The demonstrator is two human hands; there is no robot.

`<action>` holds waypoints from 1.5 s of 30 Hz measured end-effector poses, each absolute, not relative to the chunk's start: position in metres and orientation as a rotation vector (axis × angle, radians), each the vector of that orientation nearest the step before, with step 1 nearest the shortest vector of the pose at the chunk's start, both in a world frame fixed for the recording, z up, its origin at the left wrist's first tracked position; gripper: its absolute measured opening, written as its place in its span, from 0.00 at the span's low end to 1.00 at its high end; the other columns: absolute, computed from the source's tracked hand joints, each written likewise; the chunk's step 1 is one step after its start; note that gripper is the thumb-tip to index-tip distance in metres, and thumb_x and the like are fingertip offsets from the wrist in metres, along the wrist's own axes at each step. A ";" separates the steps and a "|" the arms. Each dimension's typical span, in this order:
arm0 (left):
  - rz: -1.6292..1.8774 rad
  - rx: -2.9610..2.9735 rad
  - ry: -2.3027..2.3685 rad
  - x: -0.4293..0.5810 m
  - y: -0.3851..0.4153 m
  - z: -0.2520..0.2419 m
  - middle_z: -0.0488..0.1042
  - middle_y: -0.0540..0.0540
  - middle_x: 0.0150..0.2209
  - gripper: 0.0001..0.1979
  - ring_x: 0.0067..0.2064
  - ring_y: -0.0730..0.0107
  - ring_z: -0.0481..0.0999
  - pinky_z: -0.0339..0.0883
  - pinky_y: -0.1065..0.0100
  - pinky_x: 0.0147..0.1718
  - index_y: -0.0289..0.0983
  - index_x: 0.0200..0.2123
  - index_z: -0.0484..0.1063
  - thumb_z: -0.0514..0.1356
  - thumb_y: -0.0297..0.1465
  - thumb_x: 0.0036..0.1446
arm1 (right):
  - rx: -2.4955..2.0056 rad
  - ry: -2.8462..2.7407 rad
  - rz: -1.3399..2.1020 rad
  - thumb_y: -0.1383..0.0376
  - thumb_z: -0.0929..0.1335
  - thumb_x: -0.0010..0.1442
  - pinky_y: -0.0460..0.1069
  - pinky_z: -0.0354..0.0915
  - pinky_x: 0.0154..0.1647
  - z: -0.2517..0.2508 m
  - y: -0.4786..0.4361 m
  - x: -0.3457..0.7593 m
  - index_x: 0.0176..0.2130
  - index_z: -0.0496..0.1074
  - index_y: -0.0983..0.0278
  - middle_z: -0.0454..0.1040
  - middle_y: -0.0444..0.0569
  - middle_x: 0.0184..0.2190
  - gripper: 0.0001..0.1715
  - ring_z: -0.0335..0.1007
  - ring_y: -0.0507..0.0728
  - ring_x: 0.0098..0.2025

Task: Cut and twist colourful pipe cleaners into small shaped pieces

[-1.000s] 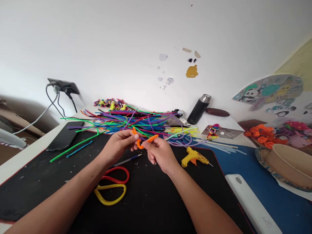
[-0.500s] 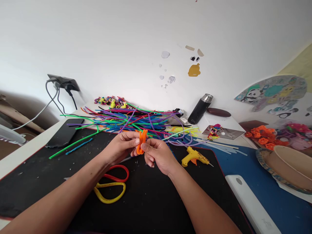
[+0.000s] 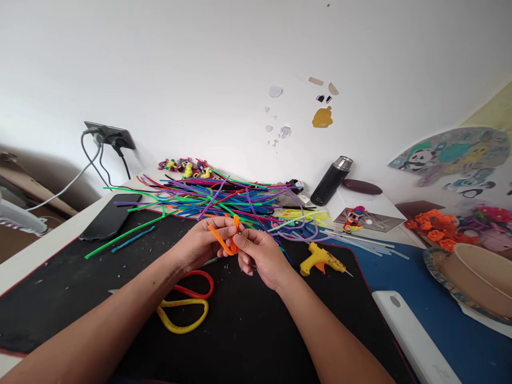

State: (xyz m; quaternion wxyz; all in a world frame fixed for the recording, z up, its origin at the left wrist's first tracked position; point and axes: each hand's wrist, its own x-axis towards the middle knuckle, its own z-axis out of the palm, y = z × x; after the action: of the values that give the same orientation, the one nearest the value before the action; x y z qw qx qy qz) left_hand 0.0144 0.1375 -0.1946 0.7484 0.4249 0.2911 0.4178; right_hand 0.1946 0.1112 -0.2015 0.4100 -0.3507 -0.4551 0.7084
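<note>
An orange pipe cleaner [image 3: 222, 239], folded into several loops, is pinched between both hands above the black mat [image 3: 248, 330]. My left hand [image 3: 206, 240] grips it from the left with thumb and fingers. From the right, my right hand [image 3: 258, 250] pinches the lower part of the bundle. One orange strand sticks out to the left, across my left fingers. Scissors [image 3: 208, 285] with one red and one yellow handle lie under my left forearm, their blades mostly hidden. Right of my right hand rests a yellow glue gun [image 3: 322, 260].
Many coloured pipe cleaners [image 3: 224, 197] are heaped along the wall. A phone [image 3: 110, 217] lies left, a black flask [image 3: 332, 180] leans at the back. A small figure [image 3: 354, 220], a white device [image 3: 412, 336] and a bowl [image 3: 480, 272] are at right.
One orange strand has been spread leftward out of the compact bundle. Both hands still hold it in nearly the same place, and the view has shifted slightly.
</note>
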 end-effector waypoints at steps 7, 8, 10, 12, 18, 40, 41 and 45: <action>1.090 0.922 0.737 0.016 0.142 -0.193 0.77 0.47 0.25 0.15 0.23 0.75 0.72 0.64 0.74 0.22 0.32 0.29 0.78 0.77 0.36 0.52 | -0.983 -1.259 1.586 0.38 0.71 0.63 0.43 0.56 0.16 -0.205 0.114 0.194 0.35 0.71 0.63 0.70 0.39 0.20 0.31 0.63 0.48 0.16; 1.125 0.914 0.752 0.015 0.143 -0.193 0.77 0.47 0.25 0.15 0.24 0.74 0.73 0.64 0.74 0.22 0.32 0.30 0.79 0.77 0.36 0.51 | -0.984 -1.283 1.566 0.38 0.71 0.63 0.43 0.56 0.16 -0.205 0.114 0.194 0.37 0.71 0.63 0.70 0.39 0.21 0.31 0.63 0.48 0.15; 1.164 0.895 0.760 0.014 0.144 -0.194 0.78 0.46 0.25 0.15 0.25 0.73 0.75 0.65 0.74 0.22 0.32 0.31 0.80 0.78 0.36 0.48 | -0.989 -1.308 1.535 0.38 0.71 0.63 0.43 0.56 0.15 -0.205 0.114 0.193 0.41 0.72 0.63 0.71 0.39 0.21 0.32 0.64 0.48 0.15; 1.169 0.882 0.755 0.014 0.144 -0.194 0.78 0.45 0.25 0.16 0.25 0.71 0.75 0.66 0.74 0.23 0.33 0.32 0.80 0.79 0.36 0.46 | -1.001 -1.315 1.510 0.38 0.72 0.62 0.43 0.56 0.15 -0.205 0.114 0.193 0.43 0.72 0.63 0.71 0.38 0.21 0.32 0.64 0.49 0.15; 1.164 0.890 0.737 0.017 0.143 -0.195 0.78 0.45 0.26 0.14 0.26 0.72 0.75 0.67 0.74 0.25 0.33 0.30 0.78 0.77 0.35 0.51 | -1.018 -1.316 1.466 0.41 0.73 0.61 0.44 0.58 0.16 -0.205 0.114 0.194 0.42 0.72 0.63 0.71 0.38 0.21 0.29 0.64 0.49 0.16; 1.170 0.865 0.724 0.021 0.140 -0.198 0.78 0.46 0.27 0.12 0.27 0.72 0.76 0.68 0.74 0.25 0.32 0.31 0.80 0.77 0.31 0.48 | -1.005 -1.302 1.471 0.38 0.70 0.63 0.44 0.56 0.15 -0.206 0.114 0.193 0.37 0.68 0.62 0.68 0.36 0.17 0.30 0.62 0.49 0.15; 1.169 0.864 0.717 0.021 0.140 -0.199 0.78 0.46 0.27 0.12 0.27 0.71 0.77 0.68 0.74 0.25 0.32 0.31 0.80 0.77 0.31 0.48 | -1.002 -1.310 1.464 0.38 0.70 0.64 0.44 0.57 0.15 -0.206 0.114 0.193 0.37 0.68 0.61 0.67 0.36 0.17 0.29 0.62 0.49 0.15; 1.141 0.871 0.681 0.021 0.141 -0.203 0.79 0.44 0.27 0.12 0.27 0.71 0.77 0.68 0.74 0.25 0.32 0.34 0.82 0.77 0.33 0.50 | -1.006 -1.339 1.438 0.38 0.68 0.65 0.44 0.56 0.15 -0.207 0.114 0.193 0.34 0.67 0.61 0.66 0.36 0.16 0.30 0.62 0.49 0.14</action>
State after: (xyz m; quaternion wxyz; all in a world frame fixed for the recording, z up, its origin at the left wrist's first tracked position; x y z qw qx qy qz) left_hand 0.0212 0.1408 -0.2031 0.7008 0.3913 0.3057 0.5122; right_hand 0.1932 0.1138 -0.2067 0.4502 -0.4070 -0.5415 0.5817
